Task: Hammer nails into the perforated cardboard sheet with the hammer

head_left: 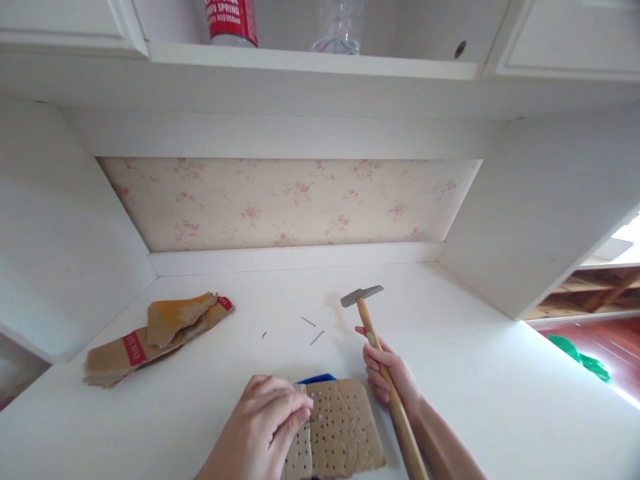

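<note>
My right hand (387, 373) is closed round the wooden handle of a small hammer (362, 296), whose grey metal head is raised above the white desk (480, 393). My left hand (267, 423) rests on a piece of brown cardboard (343, 427) studded with several nail heads. Its fingertips are pinched together at the cardboard's upper left, apparently on a nail too small to make out. A blue object (316, 379) peeks out from behind the cardboard.
Three loose nails (316, 338) lie on the desk beyond the cardboard. Torn brown cardboard scraps (155, 337) lie at the left. A floral back panel (290, 203) closes the alcove. On the shelf above stand a red-labelled bottle (231, 21) and a clear bottle (340, 27).
</note>
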Demonstrator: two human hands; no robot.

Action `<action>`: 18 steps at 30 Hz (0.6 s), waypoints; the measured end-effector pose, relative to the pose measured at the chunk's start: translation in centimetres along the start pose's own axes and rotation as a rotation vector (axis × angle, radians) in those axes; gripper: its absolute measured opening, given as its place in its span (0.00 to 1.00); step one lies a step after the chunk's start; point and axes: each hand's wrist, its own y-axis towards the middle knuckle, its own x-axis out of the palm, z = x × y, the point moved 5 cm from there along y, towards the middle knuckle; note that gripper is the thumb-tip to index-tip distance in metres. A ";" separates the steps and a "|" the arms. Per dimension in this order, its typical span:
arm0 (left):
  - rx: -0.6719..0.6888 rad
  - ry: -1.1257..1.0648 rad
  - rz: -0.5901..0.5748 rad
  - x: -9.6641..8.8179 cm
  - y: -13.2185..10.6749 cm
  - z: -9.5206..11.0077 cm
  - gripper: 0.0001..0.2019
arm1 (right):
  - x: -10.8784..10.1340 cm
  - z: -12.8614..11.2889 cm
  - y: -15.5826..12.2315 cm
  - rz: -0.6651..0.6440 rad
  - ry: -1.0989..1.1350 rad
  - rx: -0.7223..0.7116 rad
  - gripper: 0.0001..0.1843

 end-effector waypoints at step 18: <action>-0.536 -0.277 0.254 -2.7 -0.1 -8.0 0.17 | 0.0 0.3 -0.3 0.017 0.005 0.005 0.24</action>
